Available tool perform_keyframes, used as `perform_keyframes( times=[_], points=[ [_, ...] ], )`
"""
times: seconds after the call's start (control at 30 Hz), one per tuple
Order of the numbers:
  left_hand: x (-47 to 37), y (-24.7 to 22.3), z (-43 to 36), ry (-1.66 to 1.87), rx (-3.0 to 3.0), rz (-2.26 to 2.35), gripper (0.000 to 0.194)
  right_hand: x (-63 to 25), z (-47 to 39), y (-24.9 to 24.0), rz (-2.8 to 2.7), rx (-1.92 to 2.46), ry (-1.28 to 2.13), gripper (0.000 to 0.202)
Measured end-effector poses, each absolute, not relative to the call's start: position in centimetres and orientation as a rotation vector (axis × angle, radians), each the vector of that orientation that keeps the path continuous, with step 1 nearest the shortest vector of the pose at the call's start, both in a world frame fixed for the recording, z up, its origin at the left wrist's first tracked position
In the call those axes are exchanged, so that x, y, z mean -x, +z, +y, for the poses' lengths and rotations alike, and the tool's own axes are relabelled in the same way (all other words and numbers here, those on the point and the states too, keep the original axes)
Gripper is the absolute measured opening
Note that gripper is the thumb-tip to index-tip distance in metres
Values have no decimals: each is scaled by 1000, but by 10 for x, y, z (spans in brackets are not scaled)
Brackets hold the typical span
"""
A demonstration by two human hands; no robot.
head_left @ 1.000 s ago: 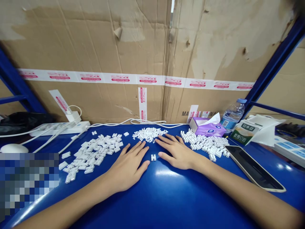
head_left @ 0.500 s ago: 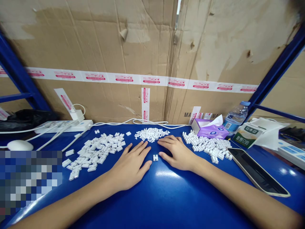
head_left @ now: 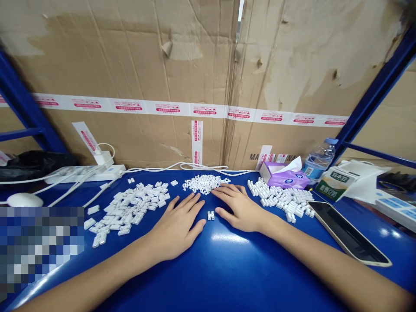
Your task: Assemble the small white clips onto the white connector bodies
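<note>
My left hand lies flat on the blue table, fingers spread, holding nothing. Beside it on the left spreads a pile of white plastic pieces. My right hand also rests on the surface with its fingers apart and nothing held. Between the two thumbs sits a small white part, touched by neither hand. Just beyond the fingertips is a heap of tiny white bits. Another pile of white pieces lies to the right of my right hand.
A phone lies at the right, near a purple tissue pack, a plastic bottle and a green-and-white carton. White cables and a power strip run along the back left, before a cardboard wall.
The view has shifted very slightly. My right hand's fingers reach a little further left, towards the tiny bits; my left hand stays in place.
</note>
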State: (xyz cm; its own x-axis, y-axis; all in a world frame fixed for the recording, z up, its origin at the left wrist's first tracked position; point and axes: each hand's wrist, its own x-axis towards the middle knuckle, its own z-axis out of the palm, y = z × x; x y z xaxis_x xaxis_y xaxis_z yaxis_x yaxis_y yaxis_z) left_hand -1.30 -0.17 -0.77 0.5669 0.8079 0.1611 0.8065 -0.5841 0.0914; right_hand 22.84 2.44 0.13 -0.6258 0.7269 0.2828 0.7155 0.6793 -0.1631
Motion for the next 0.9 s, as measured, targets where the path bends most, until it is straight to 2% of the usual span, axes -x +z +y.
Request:
perform_keyframes(
  times=[0.17, 0.27, 0.7, 0.9],
  points=[
    [14, -9, -1, 313, -2758, 1419, 56, -231, 32, -6, -2440, 1152, -1, 32],
    [16, -10, -1, 347, -2746, 1398, 56, -236, 40, -10, -2365, 1135, 63, 26],
    [16, -6, -3, 472, -2700, 1358, 47, -247, 42, 4, -2375, 1167, 180, 34],
    [15, -2, -4, 447, -2663, 1350, 42, -259, 44, 11, -2428, 1249, 208, 31]
  ],
)
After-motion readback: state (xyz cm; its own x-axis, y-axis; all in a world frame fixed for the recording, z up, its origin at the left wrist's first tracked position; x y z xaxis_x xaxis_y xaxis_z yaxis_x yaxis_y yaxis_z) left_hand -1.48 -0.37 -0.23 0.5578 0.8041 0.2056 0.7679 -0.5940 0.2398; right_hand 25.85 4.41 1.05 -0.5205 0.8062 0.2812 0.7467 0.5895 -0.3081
